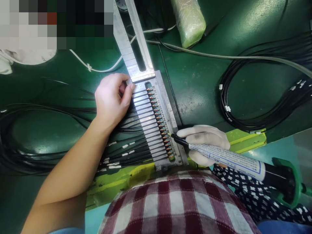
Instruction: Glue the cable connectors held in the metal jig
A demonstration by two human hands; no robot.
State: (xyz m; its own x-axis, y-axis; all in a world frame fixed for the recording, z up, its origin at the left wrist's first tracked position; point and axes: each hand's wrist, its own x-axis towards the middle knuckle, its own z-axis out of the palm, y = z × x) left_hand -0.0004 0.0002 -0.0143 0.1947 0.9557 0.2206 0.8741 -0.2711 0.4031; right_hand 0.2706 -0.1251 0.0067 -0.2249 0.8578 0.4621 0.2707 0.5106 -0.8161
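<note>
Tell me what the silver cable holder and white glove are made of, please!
Silver cable holder: probably metal, satin-shiny, with bright glints and hard edges. White glove: maybe thin fabric or rubber; matte, smudged, but too little texture shows to tell.

Left hand [110, 99] and right hand [209, 134]: we counted two.
Syringe [226, 158]: we counted one.
Metal fixture [166, 103]: we saw one.
Wrapped block [190, 24]: we saw one.
Cable bundles [223, 99]: we counted two.

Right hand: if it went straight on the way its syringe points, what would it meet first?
With the syringe leading, the right hand would probably meet the copper-coloured cable ends lined up on the metal jig first; depth is unclear, so the black nozzle may already touch them.
</note>
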